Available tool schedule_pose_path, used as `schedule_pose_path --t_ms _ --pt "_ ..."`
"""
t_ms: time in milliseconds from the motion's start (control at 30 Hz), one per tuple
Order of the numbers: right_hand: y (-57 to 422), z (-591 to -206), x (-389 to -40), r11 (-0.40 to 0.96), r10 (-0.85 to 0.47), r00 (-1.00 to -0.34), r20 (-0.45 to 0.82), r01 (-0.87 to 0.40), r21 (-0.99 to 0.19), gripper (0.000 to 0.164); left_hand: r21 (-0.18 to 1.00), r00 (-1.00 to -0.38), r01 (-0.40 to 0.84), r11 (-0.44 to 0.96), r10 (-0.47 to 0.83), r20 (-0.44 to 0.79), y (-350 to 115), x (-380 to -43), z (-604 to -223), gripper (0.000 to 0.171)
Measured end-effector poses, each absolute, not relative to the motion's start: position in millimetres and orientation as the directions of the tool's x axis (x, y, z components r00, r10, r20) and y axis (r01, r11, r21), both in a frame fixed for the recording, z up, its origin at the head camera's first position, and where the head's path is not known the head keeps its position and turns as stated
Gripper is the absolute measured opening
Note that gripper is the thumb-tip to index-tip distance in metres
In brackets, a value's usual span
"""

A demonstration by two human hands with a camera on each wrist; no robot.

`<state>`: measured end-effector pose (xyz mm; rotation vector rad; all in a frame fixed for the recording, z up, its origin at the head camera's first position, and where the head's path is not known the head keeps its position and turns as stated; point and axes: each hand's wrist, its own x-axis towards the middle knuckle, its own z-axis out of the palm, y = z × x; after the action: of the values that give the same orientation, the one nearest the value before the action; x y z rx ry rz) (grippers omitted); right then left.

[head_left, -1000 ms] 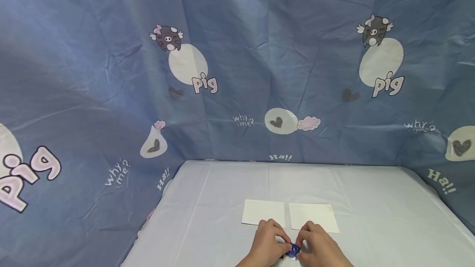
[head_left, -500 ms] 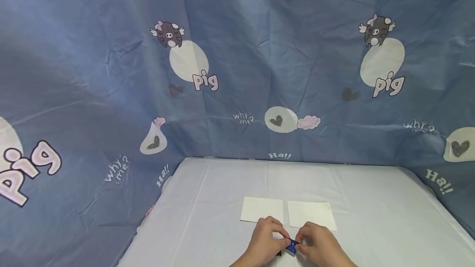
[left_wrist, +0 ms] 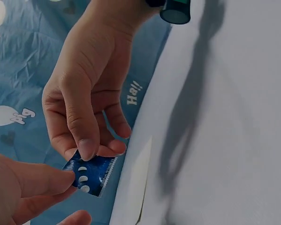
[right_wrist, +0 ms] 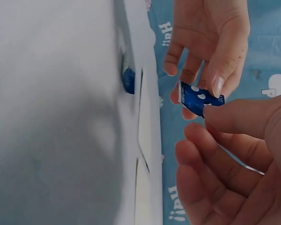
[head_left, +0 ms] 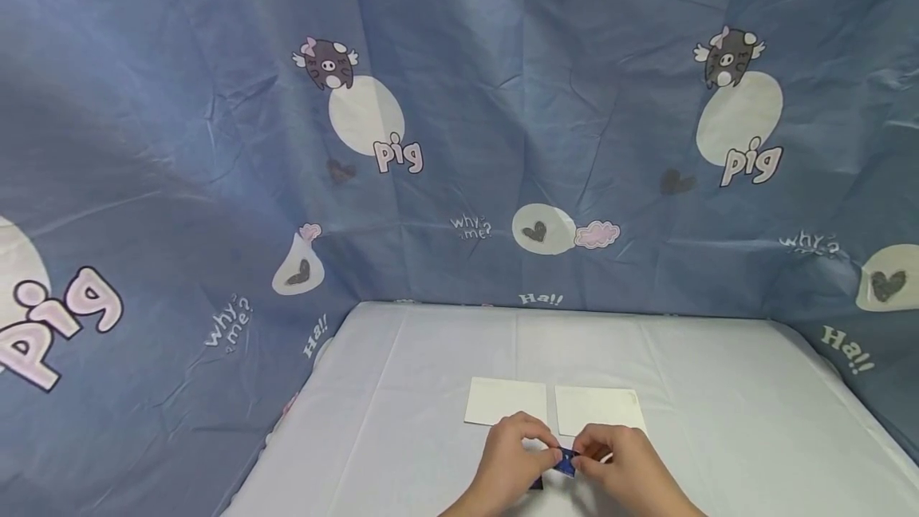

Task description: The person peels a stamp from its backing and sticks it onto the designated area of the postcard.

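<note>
A small blue sachet (head_left: 565, 461) with white moon-like shapes and a serrated edge is held up between both hands. My left hand (head_left: 511, 459) pinches its left side between thumb and index finger. From the other side, the thumb and fingertips of my right hand (head_left: 619, 459) pinch it too. Both wrist views show the sachet (left_wrist: 94, 174) facing up with small print along one edge, and it looks whole there. A second dark blue packet (right_wrist: 129, 81) lies on the white table, partly hidden by my left hand in the head view.
Two white rectangular cards (head_left: 506, 400) lie side by side on the white-covered table (head_left: 402, 421), just beyond my hands. A blue curtain (head_left: 459, 142) printed with pigs and lettering surrounds the table at the back and sides.
Both hands have risen slightly and moved toward the cards with the sachet. It has turned between my fingers, and more of the second packet shows by my left hand.
</note>
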<state>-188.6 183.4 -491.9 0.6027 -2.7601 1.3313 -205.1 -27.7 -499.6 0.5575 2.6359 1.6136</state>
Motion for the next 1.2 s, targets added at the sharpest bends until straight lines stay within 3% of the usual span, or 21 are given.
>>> schedule_pose_path --t_ms 267,633,900,1200 --pt "185.4 -486.3 -185.1 0.472 -0.293 -0.946 0.137 -0.268 -0.84 0.006 0.931 -0.948 0.232 0.282 0.278 0.152 -26.8 -199.8 -492.8 0.008" --pt "186.8 -496.3 -186.8 0.253 -0.255 -0.967 -0.009 -0.057 -0.966 0.018 0.999 -0.961 0.041 0.012 0.273 0.036 -25.7 -195.7 -506.8 0.007" --pt "185.9 -499.9 -183.3 0.245 -0.233 -0.972 0.025 -0.084 -0.966 0.017 0.989 -0.957 -0.01 -0.148 0.288 0.033 -23.7 -194.6 -513.1 0.012" --pt "180.7 -497.4 -180.8 0.26 -0.161 -0.984 0.076 -0.117 -0.959 0.019 0.946 -0.931 -0.161 -0.283 0.362 -0.05 -26.2 -198.8 -516.5 0.021"
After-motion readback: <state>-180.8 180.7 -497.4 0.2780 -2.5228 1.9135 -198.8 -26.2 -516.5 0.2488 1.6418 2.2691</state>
